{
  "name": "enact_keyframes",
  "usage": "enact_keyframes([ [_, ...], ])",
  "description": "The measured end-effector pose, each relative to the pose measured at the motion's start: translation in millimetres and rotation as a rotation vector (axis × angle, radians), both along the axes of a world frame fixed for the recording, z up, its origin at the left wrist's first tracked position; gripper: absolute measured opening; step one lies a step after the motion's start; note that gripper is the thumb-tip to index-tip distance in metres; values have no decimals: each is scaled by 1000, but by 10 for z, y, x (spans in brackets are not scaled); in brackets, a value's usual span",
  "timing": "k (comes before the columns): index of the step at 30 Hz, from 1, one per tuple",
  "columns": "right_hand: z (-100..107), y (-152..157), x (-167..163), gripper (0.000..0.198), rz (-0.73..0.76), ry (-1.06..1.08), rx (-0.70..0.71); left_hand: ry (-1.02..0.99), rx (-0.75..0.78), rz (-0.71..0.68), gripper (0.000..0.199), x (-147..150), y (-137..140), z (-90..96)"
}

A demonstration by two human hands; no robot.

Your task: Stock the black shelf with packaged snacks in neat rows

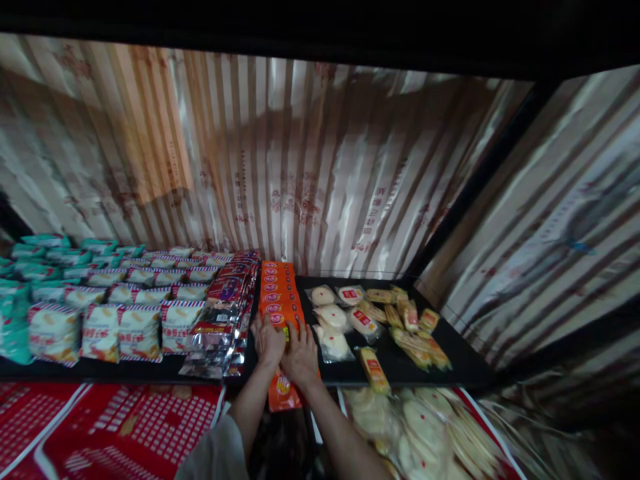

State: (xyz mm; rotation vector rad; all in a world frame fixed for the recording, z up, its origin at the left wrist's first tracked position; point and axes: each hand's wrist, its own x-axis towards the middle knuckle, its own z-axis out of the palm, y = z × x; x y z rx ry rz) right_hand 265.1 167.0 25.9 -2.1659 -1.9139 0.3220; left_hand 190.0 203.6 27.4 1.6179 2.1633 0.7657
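A row of overlapping orange snack packets (278, 288) runs from the back of the black shelf to its front edge, where the nearest packet hangs over. My left hand (269, 341) is closed around the left side of these packets. On their right side, my right hand (301, 355) grips them with bent fingers, the two thumbs close together. Dark red and silver packets (224, 303) lie stacked just left of my left hand. To the right of my right hand lie clear-wrapped round white cakes (334, 341).
White, red-and-blue edged packs (140, 330) and green packs (15, 320) stand in rows at left. Yellow wrapped snacks (374, 370) lie scattered at right. Below the black shelf (450, 383) are red crates (125, 427) and bagged cakes (430, 427). Corrugated sheeting (300, 153) backs the shelf.
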Motion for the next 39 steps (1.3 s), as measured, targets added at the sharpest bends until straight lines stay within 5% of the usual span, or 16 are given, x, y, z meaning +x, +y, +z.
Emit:
enact_keyframes([
  [10, 23, 90, 60, 56, 14, 50, -51, 97, 38, -93, 49, -62, 60, -157],
  [17, -5, 270, 239, 48, 25, 99, 104, 88, 74, -115, 53, -91, 80, -231],
  [26, -201, 414, 210, 51, 8, 134, 160, 81, 62, -120, 52, -115, 129, -170],
  [39, -175, 415, 17, 53, -104, 205, 115, 125, 54, -120, 48, -153, 195, -98],
])
